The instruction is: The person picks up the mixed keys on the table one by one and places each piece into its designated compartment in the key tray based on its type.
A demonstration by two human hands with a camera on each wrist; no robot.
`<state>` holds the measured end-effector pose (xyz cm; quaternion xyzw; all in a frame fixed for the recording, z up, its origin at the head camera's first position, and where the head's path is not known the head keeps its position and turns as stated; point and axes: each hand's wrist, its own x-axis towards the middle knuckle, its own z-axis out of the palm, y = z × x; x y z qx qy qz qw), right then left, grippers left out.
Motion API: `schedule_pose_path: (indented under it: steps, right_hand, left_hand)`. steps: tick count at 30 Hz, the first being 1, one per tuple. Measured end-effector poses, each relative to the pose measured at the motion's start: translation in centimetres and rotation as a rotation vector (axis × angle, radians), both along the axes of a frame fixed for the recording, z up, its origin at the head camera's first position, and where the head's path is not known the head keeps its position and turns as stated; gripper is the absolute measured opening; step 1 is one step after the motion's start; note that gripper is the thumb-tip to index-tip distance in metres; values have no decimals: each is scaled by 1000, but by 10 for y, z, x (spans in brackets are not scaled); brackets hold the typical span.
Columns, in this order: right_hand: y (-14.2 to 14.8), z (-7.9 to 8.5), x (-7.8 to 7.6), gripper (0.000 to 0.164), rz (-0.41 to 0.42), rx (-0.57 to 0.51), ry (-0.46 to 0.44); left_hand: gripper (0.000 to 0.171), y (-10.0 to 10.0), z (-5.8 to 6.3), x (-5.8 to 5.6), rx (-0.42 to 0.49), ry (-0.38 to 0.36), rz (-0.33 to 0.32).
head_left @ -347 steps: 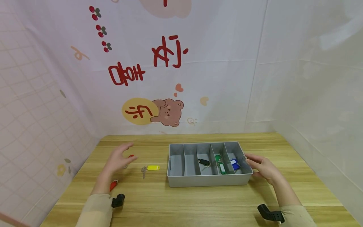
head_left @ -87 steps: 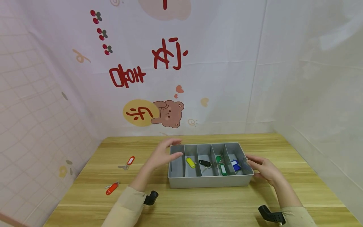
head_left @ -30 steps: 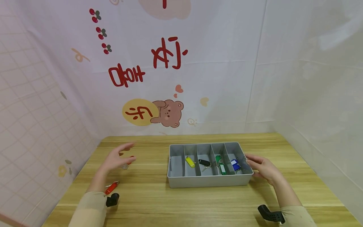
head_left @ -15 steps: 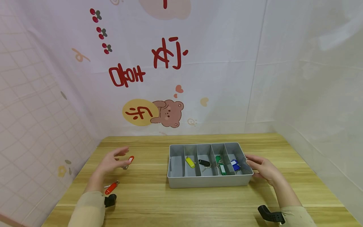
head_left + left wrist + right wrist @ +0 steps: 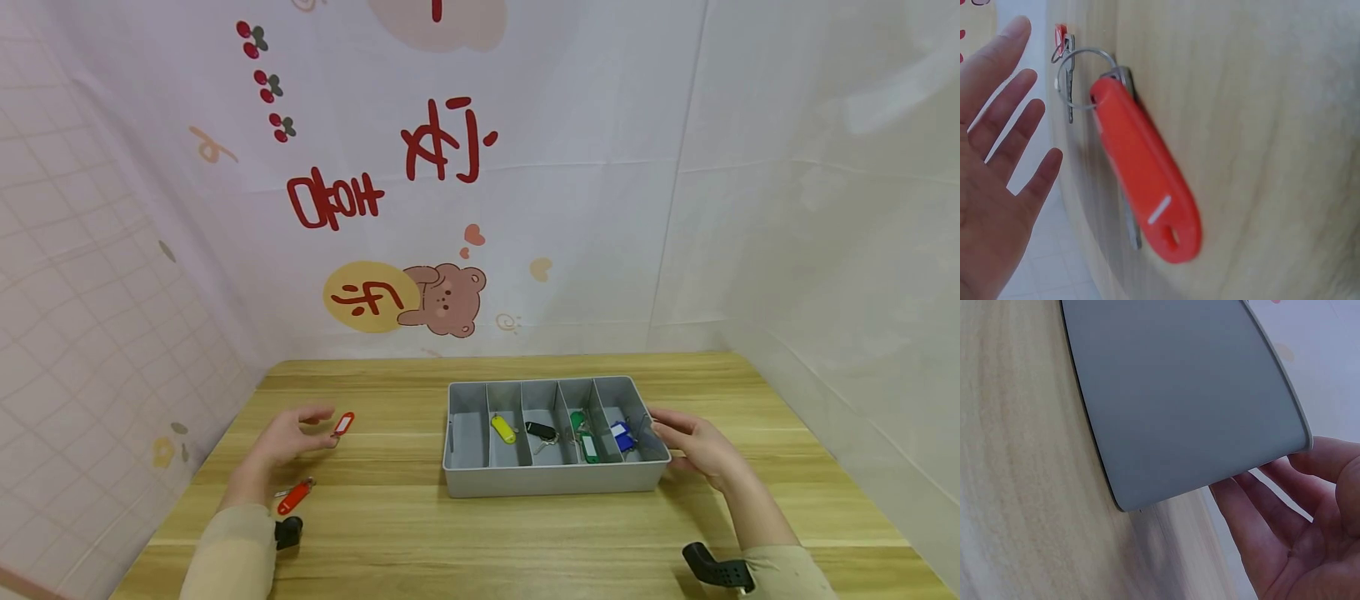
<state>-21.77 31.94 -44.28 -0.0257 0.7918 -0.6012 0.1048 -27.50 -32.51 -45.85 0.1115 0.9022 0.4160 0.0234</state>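
My left hand (image 5: pixel 285 437) hovers at a key with a red tag (image 5: pixel 343 423) on the table's left. In the left wrist view its fingers (image 5: pixel 1013 131) are spread, and no grip on that key shows. Nearer me lies a second key with a red tag (image 5: pixel 294 497), large in the left wrist view. My right hand (image 5: pixel 697 442) rests at the right end of a grey divided box (image 5: pixel 555 479). There the fingers (image 5: pixel 1254 525) touch the end wall, thumb by the rim; their tips are partly hidden.
Within the box, the leftmost compartment (image 5: pixel 468 433) shows bare bottom. Rightward follow keys with a yellow tag (image 5: pixel 503 429), a black tag (image 5: pixel 541 431), green tags (image 5: pixel 589 448) and blue tags (image 5: pixel 622 435). A white printed curtain (image 5: pixel 570 217) hangs behind the wooden table (image 5: pixel 405 533).
The yellow-tagged key went from the table into the box's second compartment. My left hand returned leftward, then drew slightly left and nearer me by the far red-tagged key. The right hand stayed.
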Motion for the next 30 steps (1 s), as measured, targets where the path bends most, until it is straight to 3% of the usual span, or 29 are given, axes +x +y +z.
schedule_pose_path:
  steps: [7, 12, 19, 25, 30]
  right_hand:
    - [1, -1, 0, 59, -2, -6, 0]
    - [1, -1, -1, 58, 3, -13, 3]
    - [1, -1, -1, 58, 1, -7, 9]
    - [1, -1, -1, 57, 5, -3, 8]
    - [1, -1, -1, 58, -3, -6, 6]
  left_hand:
    - [52, 1, -2, -2, -22, -16, 53]
    - [45, 1, -3, -4, -110, 15, 52]
    - [43, 0, -4, -7, -178, 39, 33]
    - [28, 0, -8, -10, -244, 69, -21]
    - [19, 4, -5, -11, -288, 68, -23]
